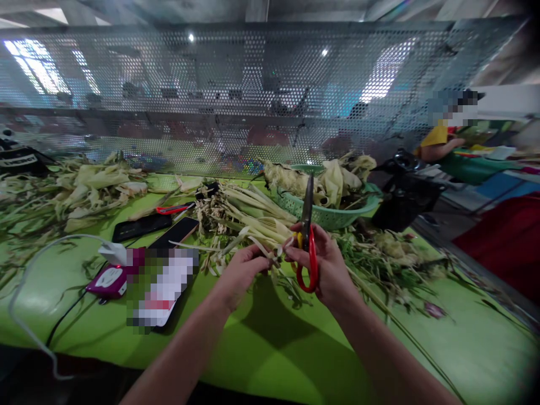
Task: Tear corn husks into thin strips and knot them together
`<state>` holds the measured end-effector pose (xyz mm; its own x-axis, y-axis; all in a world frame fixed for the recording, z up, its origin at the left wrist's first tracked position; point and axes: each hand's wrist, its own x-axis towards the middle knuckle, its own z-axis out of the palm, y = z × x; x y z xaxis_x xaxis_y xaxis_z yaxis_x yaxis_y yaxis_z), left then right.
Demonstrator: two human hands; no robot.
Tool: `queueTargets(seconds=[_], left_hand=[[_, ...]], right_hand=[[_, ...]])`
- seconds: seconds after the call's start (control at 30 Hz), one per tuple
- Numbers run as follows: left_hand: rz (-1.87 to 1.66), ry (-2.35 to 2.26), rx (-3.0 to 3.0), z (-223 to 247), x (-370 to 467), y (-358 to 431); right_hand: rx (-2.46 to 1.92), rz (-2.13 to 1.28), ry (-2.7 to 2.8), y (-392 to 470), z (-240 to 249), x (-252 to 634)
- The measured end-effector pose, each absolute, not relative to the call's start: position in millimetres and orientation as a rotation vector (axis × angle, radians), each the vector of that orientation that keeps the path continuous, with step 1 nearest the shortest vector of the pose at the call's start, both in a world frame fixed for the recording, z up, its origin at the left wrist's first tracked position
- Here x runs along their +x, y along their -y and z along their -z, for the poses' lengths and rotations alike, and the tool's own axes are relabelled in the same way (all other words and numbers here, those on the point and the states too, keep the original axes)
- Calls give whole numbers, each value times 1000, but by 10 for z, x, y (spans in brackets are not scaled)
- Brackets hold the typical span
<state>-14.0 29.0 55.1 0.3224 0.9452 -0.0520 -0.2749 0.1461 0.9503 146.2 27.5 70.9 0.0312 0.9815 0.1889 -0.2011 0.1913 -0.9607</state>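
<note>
My left hand [248, 267] pinches the end of a pale husk strip [256, 239] near the middle of the green table [287, 349]. In my right hand [323, 259] are scissors [312, 253] with red and yellow handles, their dark blades pointing up and together. The thumb and fingertips of that hand also touch the pale strips beside my left fingertips. Behind both hands lies a bundle of pale stalks [253, 208], its cut ends toward the left. Small trimmings lie under the hands.
A green basket [337, 216] of husks stands behind my right hand. Husks [93, 183] are heaped at the left, greens [379, 264] at the right. Phones [175, 232], a purple power strip [112, 278] and a cable are at the left. A perforated screen [253, 101] stands behind; a person [439, 143] sits far right.
</note>
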Motion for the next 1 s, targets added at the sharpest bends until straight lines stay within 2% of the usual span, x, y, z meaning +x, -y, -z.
queueTargets(seconds=[0.7, 1.0], left_hand=[[-1223, -891, 1079, -490, -95, -320], [-1263, -956, 1051, -523, -107, -326]], right_hand=[[-1029, -1097, 1180, -296, -603, 1397], [-1008, -1121, 1173, -246, -697, 1367]])
